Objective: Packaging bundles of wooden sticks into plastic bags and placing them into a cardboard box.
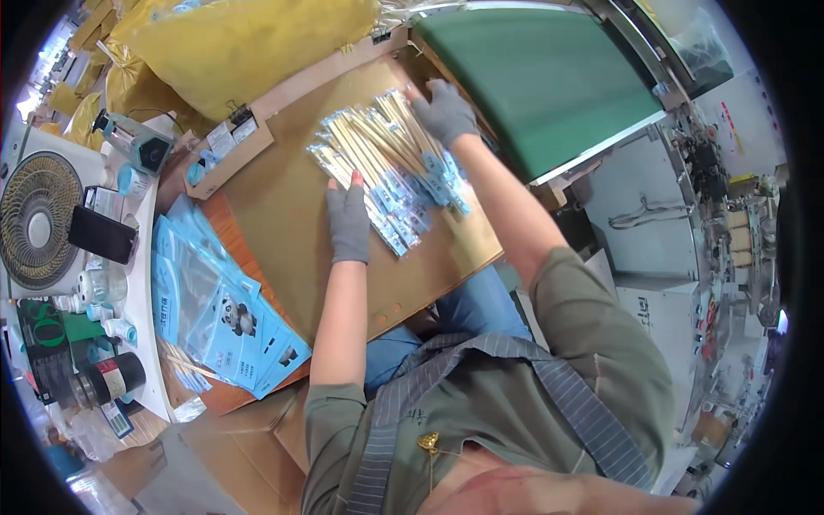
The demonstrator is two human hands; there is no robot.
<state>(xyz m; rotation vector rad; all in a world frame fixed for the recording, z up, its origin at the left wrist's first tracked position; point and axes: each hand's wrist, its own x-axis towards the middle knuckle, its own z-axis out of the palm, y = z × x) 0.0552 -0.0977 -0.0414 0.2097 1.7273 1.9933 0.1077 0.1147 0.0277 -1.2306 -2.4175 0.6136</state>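
A loose pile of wrapped disposable chopsticks (369, 159), pale wood in clear sleeves with blue printed ends, lies fanned out on a brown cardboard sheet (292, 249). My left hand (348, 225), in a grey fingertip-less glove, rests against the pile's left side with its fingers stretched out. At the pile's upper right is my right hand (448, 116), gloved the same way; its fingers are apart and touch the stick ends. Neither hand is closed around any chopsticks.
Blue plastic packaging bags (219, 300) with a panda picture lie at the left. Beyond them stand a fan (39, 227), a phone (101, 234) and bottles. A green conveyor belt (541, 81) runs at the upper right. A large yellow sack (249, 47) sits behind a small cardboard box (230, 153).
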